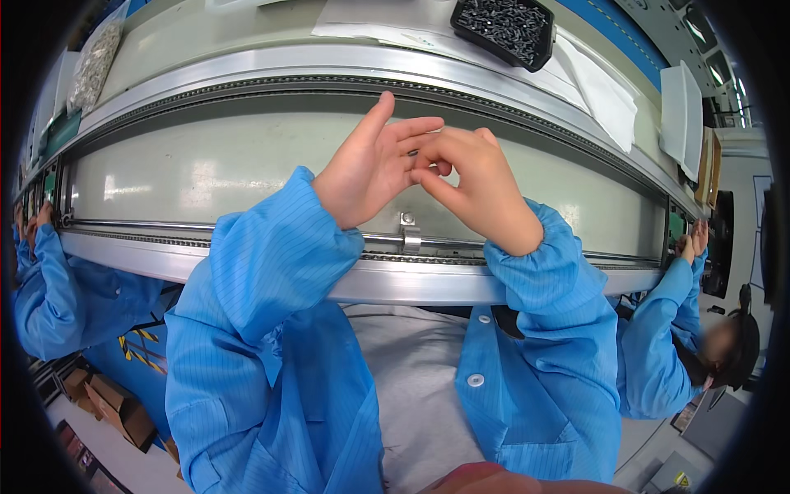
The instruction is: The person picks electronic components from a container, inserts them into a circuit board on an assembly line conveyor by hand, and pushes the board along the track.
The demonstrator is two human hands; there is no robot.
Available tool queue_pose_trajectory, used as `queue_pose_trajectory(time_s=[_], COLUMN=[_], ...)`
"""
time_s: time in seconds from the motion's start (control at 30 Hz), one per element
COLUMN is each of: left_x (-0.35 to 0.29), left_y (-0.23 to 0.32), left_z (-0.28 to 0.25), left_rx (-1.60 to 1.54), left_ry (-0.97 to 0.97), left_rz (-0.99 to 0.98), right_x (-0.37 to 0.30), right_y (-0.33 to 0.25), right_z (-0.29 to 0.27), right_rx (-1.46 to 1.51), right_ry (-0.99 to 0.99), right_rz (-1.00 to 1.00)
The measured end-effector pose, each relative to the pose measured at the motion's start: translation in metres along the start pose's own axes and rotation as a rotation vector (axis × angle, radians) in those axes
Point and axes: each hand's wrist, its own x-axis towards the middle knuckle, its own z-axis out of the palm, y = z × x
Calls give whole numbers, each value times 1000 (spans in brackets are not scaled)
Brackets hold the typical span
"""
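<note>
- One conveyor [411, 284] spans the view directly under the person's hands, its silver rails lined with dark chain [288, 86].
- Left hand [362, 169]: above the pale bed [181, 169] between the rails, palm turned up, fingers spread loosely, thumb raised.
- Right hand [477, 177]: fingers curled in toward the left hand's fingers, overlapping them in view; whether anything small is pinched there, I cannot tell.
- A metal clamp [411, 236] sits on the thin rod [453, 243] along the near rail, below the hands.
- Beyond the far rail, a black tray [527, 62] holds many small dark screws [504, 29], beside white sheets [597, 95].
- Far left stands a clear bag [100, 62] of small pieces; far right, a white bin [681, 123].
- Co-workers in blue sleeves [58, 280] work at both ends.
</note>
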Motion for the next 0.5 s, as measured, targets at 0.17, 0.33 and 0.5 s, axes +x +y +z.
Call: queue_pose_trajectory(time_s=[0.17,0.33,0.5], left_x=[2,-4,-6], left_y=[-2,2,7], left_z=[-10,1,2], left_rx=[260,324,395], left_ry=[-97,-61,9], left_rz=[-60,-78,-82], right_x=[0,-1,0], right_y=[0,9,11], right_z=[-9,-2,-5], right_rx=[583,784,732], right_ry=[95,134,109], right_rz=[439,467,445])
